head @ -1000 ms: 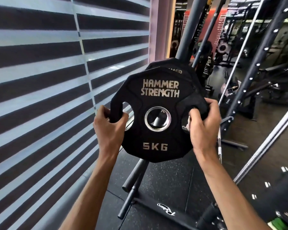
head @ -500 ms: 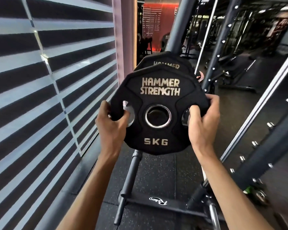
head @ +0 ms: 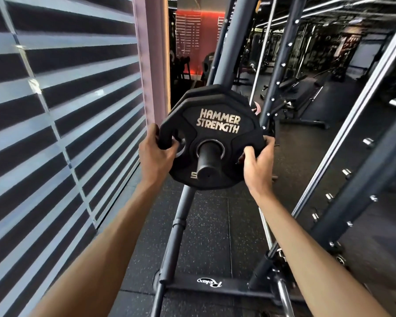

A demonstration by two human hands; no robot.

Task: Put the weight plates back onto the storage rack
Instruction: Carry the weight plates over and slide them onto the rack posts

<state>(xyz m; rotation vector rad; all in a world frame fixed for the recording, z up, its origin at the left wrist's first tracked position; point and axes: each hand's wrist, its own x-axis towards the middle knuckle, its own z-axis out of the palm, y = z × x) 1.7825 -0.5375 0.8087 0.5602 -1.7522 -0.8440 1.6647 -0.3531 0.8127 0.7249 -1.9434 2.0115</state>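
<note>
Presently my left hand and right hand each curl round opposite edge grips of the black many-sided rubber weight plate, threaded on the storage rack's black steel peg, just before a matching plate

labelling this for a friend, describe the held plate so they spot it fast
Right of the striped blinds rises a slanted rack post. Before it, the front plate has a black peg through its hole, left hand and right hand gripping its sides. Unlike the plate behind, it shows HAMMER STRENGTH in full.
</note>
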